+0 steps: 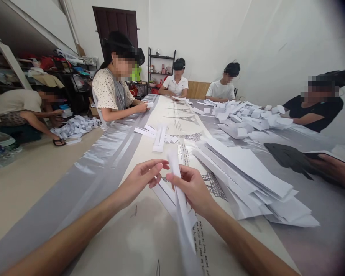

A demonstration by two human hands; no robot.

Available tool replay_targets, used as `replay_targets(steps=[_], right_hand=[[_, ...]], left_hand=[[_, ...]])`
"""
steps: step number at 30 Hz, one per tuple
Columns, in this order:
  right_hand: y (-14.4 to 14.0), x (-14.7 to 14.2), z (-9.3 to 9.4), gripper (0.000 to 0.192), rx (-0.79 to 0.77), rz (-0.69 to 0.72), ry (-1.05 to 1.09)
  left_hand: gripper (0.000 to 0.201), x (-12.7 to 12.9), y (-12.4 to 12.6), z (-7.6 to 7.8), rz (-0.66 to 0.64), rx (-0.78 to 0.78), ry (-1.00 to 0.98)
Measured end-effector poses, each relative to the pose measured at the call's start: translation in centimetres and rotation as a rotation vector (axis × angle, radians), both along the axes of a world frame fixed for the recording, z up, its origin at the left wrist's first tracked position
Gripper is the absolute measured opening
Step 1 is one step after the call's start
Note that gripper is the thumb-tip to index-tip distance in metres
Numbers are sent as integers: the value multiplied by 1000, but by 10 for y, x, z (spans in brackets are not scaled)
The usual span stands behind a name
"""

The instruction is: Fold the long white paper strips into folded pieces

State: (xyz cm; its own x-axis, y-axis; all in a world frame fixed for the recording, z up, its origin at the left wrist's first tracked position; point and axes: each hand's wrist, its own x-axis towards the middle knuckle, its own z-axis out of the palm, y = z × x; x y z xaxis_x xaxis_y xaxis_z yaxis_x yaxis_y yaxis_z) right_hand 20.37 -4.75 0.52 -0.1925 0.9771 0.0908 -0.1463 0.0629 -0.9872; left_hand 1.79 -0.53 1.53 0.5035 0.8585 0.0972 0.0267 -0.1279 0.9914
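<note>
Two hands grip one folded paper strip (181, 199) above the near table (109, 230): your left hand (140, 178) pinches its top, right hand (194, 189) clasps mid-length. Risk: its loose lower end may snag strips (168, 197) beneath, skewing the crease.

The worktop (149, 237) is covered by a printed sheet bearing lines of dark lettering; one run stands just beside the right hand (194, 189) near the front edge, another further up the middle beside a drawn tower (189, 136); all of it is too small and skewed to read. The folded paper strip (181, 207) in the hands and the stack of paper strips (247, 180) show no legible writing; no brand, number or sign can be made out elsewhere.
</note>
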Motion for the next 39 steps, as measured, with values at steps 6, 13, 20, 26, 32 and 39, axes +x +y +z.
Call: replay_targets(steps=[6,13,20,26,32,39], right_hand=[[-5,-5,2,26,-142,241,-254],[-6,-5,-5,38,-147,209,-259],[-2,5,-3,30,-159,168,-313],[-1,6,-7,30,-120,191,-373],[-2,6,-5,32,-154,223,-348],[-4,16,-1,35,-238,271,-360]], left_hand=[[36,1,-2,-8,-77,-73,-116],[28,-3,5,-16,14,-108,-260],[41,-17,18,-16,90,30,-110],[31,-21,21,-19,90,47,-8],[32,-26,23,-15,22,58,12],[29,-38,32,-13,-143,22,34]])
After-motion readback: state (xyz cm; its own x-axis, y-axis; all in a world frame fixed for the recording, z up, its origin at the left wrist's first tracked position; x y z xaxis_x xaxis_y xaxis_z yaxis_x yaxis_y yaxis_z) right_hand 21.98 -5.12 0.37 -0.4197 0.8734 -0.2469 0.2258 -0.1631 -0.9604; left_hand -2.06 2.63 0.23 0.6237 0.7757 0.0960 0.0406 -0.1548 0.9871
